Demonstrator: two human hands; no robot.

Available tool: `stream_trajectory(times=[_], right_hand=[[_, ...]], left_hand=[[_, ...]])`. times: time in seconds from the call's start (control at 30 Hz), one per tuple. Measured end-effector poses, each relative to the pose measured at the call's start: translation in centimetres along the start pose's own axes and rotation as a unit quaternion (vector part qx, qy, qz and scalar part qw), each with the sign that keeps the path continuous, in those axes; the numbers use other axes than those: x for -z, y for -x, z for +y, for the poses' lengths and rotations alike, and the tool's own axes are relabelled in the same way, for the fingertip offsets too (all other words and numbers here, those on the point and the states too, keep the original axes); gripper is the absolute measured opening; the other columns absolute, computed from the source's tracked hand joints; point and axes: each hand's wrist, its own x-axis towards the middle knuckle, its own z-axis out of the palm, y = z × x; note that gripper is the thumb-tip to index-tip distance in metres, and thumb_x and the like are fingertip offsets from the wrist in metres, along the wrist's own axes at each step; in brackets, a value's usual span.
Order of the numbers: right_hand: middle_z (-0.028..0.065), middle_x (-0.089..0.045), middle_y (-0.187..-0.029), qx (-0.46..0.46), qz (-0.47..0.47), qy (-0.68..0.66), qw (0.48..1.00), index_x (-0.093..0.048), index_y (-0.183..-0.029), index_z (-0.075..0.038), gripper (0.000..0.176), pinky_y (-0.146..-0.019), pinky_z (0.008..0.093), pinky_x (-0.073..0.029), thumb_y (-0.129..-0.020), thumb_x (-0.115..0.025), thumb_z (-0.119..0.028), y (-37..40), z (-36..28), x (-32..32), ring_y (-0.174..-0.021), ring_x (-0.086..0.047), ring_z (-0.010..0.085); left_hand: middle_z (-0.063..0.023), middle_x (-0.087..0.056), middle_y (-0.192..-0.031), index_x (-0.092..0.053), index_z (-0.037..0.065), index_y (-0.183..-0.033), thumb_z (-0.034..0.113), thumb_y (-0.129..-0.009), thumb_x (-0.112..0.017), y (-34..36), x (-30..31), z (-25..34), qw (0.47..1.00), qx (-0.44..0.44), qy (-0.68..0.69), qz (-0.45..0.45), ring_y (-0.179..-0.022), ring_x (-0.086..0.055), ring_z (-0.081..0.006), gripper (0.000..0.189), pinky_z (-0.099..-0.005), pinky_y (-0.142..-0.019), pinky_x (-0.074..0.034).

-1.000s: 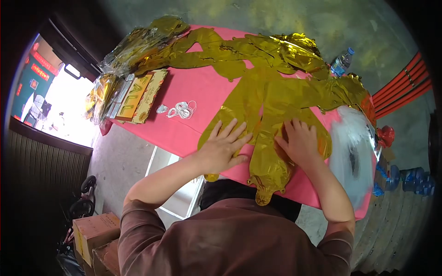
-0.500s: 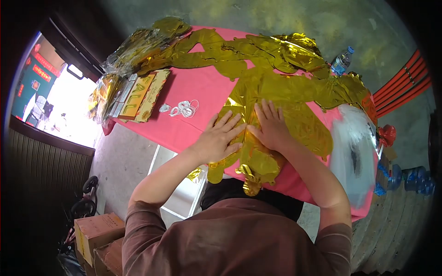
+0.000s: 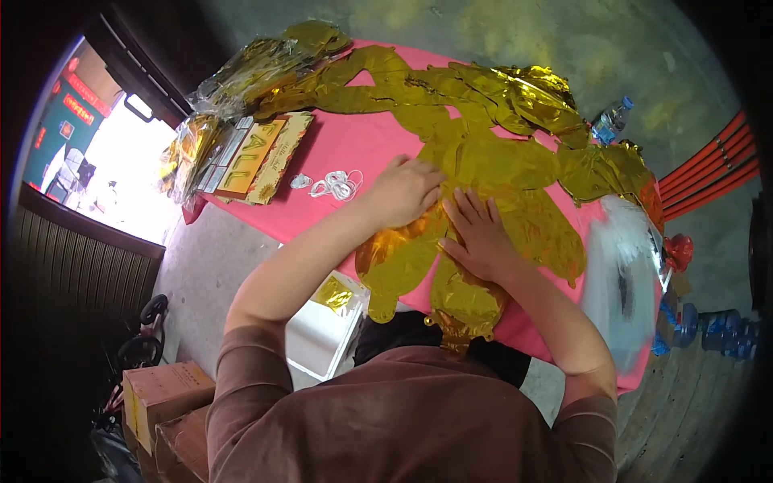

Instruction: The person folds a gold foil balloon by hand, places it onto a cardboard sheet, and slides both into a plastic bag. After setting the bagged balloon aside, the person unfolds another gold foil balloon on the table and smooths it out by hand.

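Flat gold foil sheets [image 3: 499,165] lie spread over the pink tablecloth [image 3: 346,145], some hanging past the near edge. My left hand [image 3: 405,191] rests on the foil's left part, its fingers bent and pointing right; whether they pinch the foil is hidden. My right hand [image 3: 481,235] lies flat on the foil with its fingers spread. White cord [image 3: 338,186] sits coiled to the left of my left hand. Further left are printed card packs [image 3: 251,161] showing "FALL".
Clear plastic packets [image 3: 254,72] lie at the far left corner. A water bottle [image 3: 613,121] stands by the far right edge. White translucent plastic [image 3: 618,282] covers the table's right end. Cardboard boxes [image 3: 165,394] and a white container [image 3: 324,338] are below, at left.
My left hand has moved up and away from me across the foil, and its fingers have bent. My right hand has shifted slightly downward. The near foil pieces have changed shape.
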Motion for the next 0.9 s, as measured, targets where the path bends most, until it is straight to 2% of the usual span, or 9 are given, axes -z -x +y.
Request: stream_trajectory(times=[0.1, 0.17, 0.23, 0.37, 0.43, 0.57, 0.63, 0.7, 0.9], right_hand=[[0.0187, -0.026, -0.149, -0.013, -0.004, -0.007, 1.0, -0.031, -0.142, -0.007, 0.067, -0.112, 0.0532, -0.012, -0.09, -0.047, -0.045, 0.3, -0.4, 0.2, -0.139, -0.02, 0.036], [0.0188, -0.026, -0.149, -0.025, -0.003, -0.011, 1.0, -0.032, -0.142, -0.005, 0.067, -0.112, 0.0529, -0.012, -0.09, -0.048, -0.045, 1.2, -0.4, 0.4, -0.139, -0.02, 0.036], [0.0189, -0.028, -0.148, -0.028, 0.024, -0.018, 0.999, -0.033, -0.141, -0.004, 0.069, -0.111, 0.0543, -0.014, -0.089, -0.048, -0.047, 2.3, -0.5, 0.3, -0.138, -0.023, 0.035], [0.019, -0.026, -0.149, -0.055, 0.012, -0.023, 0.998, -0.032, -0.141, -0.003, 0.067, -0.112, 0.053, -0.013, -0.09, -0.048, -0.043, 4.0, -0.6, 1.1, -0.139, -0.021, 0.0362], [0.0192, -0.026, -0.149, -0.058, 0.006, -0.013, 0.998, -0.032, -0.142, -0.003, 0.067, -0.112, 0.0527, -0.014, -0.09, -0.048, -0.044, 4.3, -0.7, 1.0, -0.139, -0.022, 0.0362], [0.0194, -0.026, -0.149, -0.05, 0.002, -0.026, 0.998, -0.031, -0.142, -0.003, 0.068, -0.112, 0.0514, -0.014, -0.091, -0.048, -0.045, 4.1, -0.9, 1.2, -0.139, -0.022, 0.0365], [0.0193, -0.026, -0.149, -0.005, 0.001, -0.047, 0.999, -0.03, -0.141, -0.001, 0.069, -0.113, 0.0498, -0.015, -0.091, -0.047, -0.045, 3.6, -0.6, 1.1, -0.139, -0.022, 0.0368], [0.0192, -0.026, -0.149, 0.019, 0.002, -0.06, 0.998, -0.03, -0.141, 0.0, 0.07, -0.113, 0.0487, -0.016, -0.091, -0.047, -0.046, 2.9, 0.1, 0.9, -0.139, -0.021, 0.0366], [0.02, -0.025, -0.149, 0.075, 0.001, -0.04, 0.996, -0.027, -0.142, 0.002, 0.071, -0.114, 0.0465, -0.016, -0.092, -0.047, -0.045, -0.5, 1.8, 0.3, -0.139, -0.021, 0.0349]], left_hand=[[-0.0141, -0.046, -0.134, -0.048, 0.005, -0.127, 0.03, -0.093, -0.045, -4.9, -4.9, -3.5, 0.999, -0.032, -0.021, 0.038, -0.129, -0.038, -0.0331, 0.042, -0.0492, -0.109, -0.025], [-0.0142, -0.04, -0.141, -0.045, 0.005, -0.131, 0.03, -0.094, -0.044, -6.9, -6.0, -3.2, 0.997, -0.04, -0.039, 0.047, -0.133, -0.032, -0.034, 0.045, -0.0486, -0.111, -0.023], [-0.0151, -0.029, -0.149, -0.036, 0.006, -0.138, 0.028, -0.094, -0.046, -8.4, -6.1, -2.3, 0.996, -0.045, -0.066, -0.031, -0.139, -0.022, -0.0356, 0.051, -0.046, -0.112, -0.022], [-0.0153, -0.03, -0.148, -0.04, 0.006, -0.136, 0.028, -0.093, -0.047, -9.7, -5.3, -0.6, 0.994, -0.071, -0.061, -0.056, -0.139, -0.023, -0.0358, 0.049, -0.0464, -0.112, -0.022], [-0.015, -0.029, -0.148, -0.042, 0.005, -0.135, 0.028, -0.093, -0.047, -9.1, -3.7, -0.3, 0.995, -0.027, -0.048, -0.084, -0.139, -0.023, -0.0351, 0.047, -0.0468, -0.112, -0.022], [-0.0147, -0.031, -0.148, -0.042, 0.007, -0.136, 0.028, -0.094, -0.048, -3.8, -2.4, -0.5, 0.993, -0.043, -0.087, -0.066, -0.139, -0.023, -0.0338, 0.047, -0.0471, -0.112, -0.022], [-0.0141, -0.035, -0.145, -0.042, 0.01, -0.137, 0.03, -0.094, -0.046, -0.3, -2.2, -0.6, 0.995, -0.067, -0.026, -0.076, -0.138, -0.026, -0.0334, 0.048, -0.0497, -0.111, -0.022], [-0.0142, -0.032, -0.147, -0.039, 0.01, -0.139, 0.031, -0.094, -0.047, 1.3, -1.9, -0.6, 0.994, -0.071, -0.025, -0.077, -0.139, -0.023, -0.0326, 0.051, -0.0491, -0.112, -0.02], [-0.0155, -0.029, -0.149, -0.035, 0.007, -0.141, 0.033, -0.094, -0.049, 2.2, -2.1, -0.7, 0.997, -0.06, -0.007, -0.052, -0.141, -0.02, -0.0322, 0.056, -0.0486, -0.113, -0.018]])
